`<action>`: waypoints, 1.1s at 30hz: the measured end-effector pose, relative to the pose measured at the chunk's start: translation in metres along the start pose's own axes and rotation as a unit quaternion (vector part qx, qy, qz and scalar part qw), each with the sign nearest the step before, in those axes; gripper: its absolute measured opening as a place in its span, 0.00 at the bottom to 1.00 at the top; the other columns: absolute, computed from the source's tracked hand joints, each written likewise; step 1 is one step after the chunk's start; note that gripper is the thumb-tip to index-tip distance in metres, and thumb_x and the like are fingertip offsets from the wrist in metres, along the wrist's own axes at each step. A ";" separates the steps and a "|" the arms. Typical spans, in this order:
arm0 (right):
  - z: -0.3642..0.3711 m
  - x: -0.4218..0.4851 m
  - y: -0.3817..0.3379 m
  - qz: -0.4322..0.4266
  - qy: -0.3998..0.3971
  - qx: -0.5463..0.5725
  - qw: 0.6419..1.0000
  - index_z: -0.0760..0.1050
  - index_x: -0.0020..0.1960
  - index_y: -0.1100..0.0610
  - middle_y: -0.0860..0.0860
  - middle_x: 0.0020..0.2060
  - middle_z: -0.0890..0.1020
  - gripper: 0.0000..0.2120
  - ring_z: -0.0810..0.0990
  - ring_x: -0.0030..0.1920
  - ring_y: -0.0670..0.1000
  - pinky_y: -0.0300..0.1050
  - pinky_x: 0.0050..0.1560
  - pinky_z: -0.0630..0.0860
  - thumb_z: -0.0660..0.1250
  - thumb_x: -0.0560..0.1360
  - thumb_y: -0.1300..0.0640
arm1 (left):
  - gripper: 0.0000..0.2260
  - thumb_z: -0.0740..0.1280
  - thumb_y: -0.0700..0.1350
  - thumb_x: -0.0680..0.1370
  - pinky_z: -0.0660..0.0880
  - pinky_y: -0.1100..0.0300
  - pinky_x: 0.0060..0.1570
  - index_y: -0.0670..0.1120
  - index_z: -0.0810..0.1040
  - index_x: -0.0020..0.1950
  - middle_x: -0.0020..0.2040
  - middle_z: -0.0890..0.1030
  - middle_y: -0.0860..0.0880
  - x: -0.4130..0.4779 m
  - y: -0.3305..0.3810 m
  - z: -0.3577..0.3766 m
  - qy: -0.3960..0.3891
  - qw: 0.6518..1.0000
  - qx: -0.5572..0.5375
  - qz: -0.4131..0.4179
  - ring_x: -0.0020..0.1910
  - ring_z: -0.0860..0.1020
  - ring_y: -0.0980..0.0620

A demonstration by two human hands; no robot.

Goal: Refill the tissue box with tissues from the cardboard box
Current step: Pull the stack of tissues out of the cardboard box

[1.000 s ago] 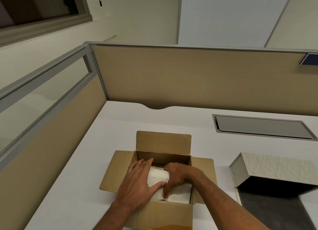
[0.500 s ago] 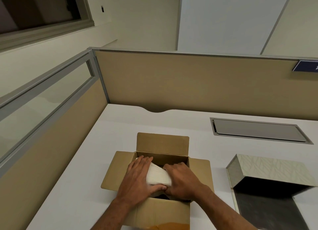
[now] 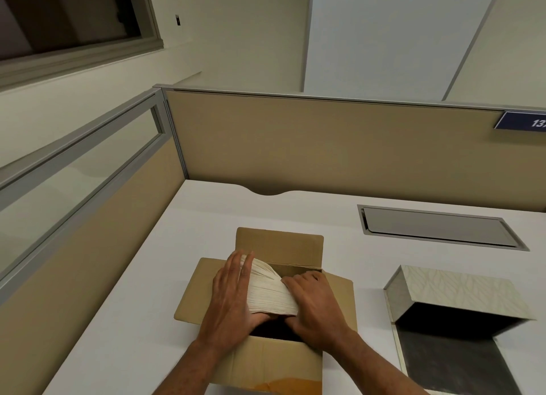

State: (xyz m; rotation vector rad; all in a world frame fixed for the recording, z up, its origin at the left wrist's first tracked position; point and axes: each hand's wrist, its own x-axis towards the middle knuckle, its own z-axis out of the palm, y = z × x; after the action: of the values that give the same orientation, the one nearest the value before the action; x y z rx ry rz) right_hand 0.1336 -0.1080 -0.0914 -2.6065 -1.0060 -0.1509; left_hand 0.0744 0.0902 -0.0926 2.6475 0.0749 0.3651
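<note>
Head view: your left hand [image 3: 233,294] and right hand [image 3: 313,303] clamp the tissues [image 3: 267,288] above the carton [image 3: 263,362]; squeeze unevenly and the bowed stack fans apart before reaching the tissue box [image 3: 455,294], right.

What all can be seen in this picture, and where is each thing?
Desk: one, white, fills the lower view.
Cardboard box: one, brown, flaps open, near middle of the desk.
Tissues: one stack, cream, tilted, partly out of the cardboard box, between both hands.
Tissue box: one, pale with a leaf pattern, open, dark inside, on the desk at right.
Hatch: one, grey metal, set in the desk at far right.
Partition: beige with grey trim, behind and left of the desk.
Sign: one, dark blue, on the partition's top right.
Left hand: presses the stack's left side.
Right hand: grips the stack's right side.
</note>
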 end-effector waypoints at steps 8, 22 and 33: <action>-0.020 0.016 0.006 0.020 -0.005 0.039 0.999 0.72 0.66 0.49 0.46 0.60 0.81 0.31 0.76 0.59 0.50 0.47 0.64 0.68 0.68 0.64 0.44 | 0.56 0.70 0.73 0.63 0.58 0.53 0.75 0.57 0.42 0.80 0.82 0.49 0.54 -0.002 -0.002 -0.011 0.033 0.994 -0.098 -0.044 0.80 0.53 0.53; -0.059 0.033 0.013 0.055 -0.122 0.084 0.987 0.72 0.61 0.44 0.46 0.53 0.81 0.27 0.75 0.49 0.48 0.41 0.43 0.69 0.71 0.63 0.44 | 0.51 0.66 0.76 0.63 0.50 0.36 0.77 0.54 0.55 0.79 0.82 0.51 0.45 0.017 0.008 -0.033 0.022 0.995 0.091 0.025 0.81 0.48 0.44; -0.046 0.022 0.010 0.017 -0.089 0.059 0.994 0.69 0.67 0.45 0.46 0.61 0.80 0.31 0.74 0.59 0.48 0.43 0.58 0.64 0.71 0.65 0.43 | 0.49 0.73 0.69 0.61 0.37 0.41 0.76 0.57 0.54 0.76 0.73 0.66 0.52 0.041 0.020 -0.032 -0.185 0.969 0.133 0.098 0.76 0.57 0.49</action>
State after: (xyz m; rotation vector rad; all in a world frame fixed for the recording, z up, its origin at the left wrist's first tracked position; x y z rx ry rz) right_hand 0.1580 -0.1176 -0.0464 -2.5608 -0.9950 0.1485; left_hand 0.1051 0.0917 -0.0460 2.9494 -0.2766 -0.0902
